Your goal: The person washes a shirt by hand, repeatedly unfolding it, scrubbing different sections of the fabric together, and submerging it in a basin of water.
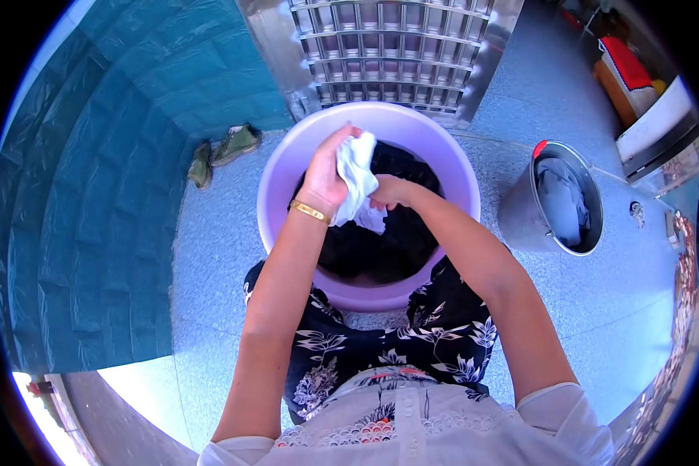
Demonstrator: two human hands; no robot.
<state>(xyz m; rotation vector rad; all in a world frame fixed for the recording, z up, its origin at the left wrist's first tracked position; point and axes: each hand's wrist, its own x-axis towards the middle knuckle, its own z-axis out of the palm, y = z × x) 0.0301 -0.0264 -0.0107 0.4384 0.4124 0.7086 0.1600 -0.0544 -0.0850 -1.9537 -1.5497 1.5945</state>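
Observation:
A white cloth (pixel 355 172) is bunched up above a large light-purple basin (pixel 281 167). My left hand (pixel 327 177), with a gold bracelet at the wrist, supports the cloth along its left side, the fingers partly hidden behind it. From the right, my right hand (pixel 393 192) has its fingers curled closed on the lower part of the same cloth, whose end hangs down. Beneath both hands, dark wet-looking clothes (pixel 376 252) fill the bottom of the basin. What the cloth is exactly cannot be made out.
On the right stands a metal bucket (pixel 520 213) with grey-blue cloth (pixel 561 200) in it. A metal grille door (pixel 283 58) is behind the basin. Green shoes (pixel 237 144) lie by the teal wall (pixel 108 194). My knees flank the basin's near side.

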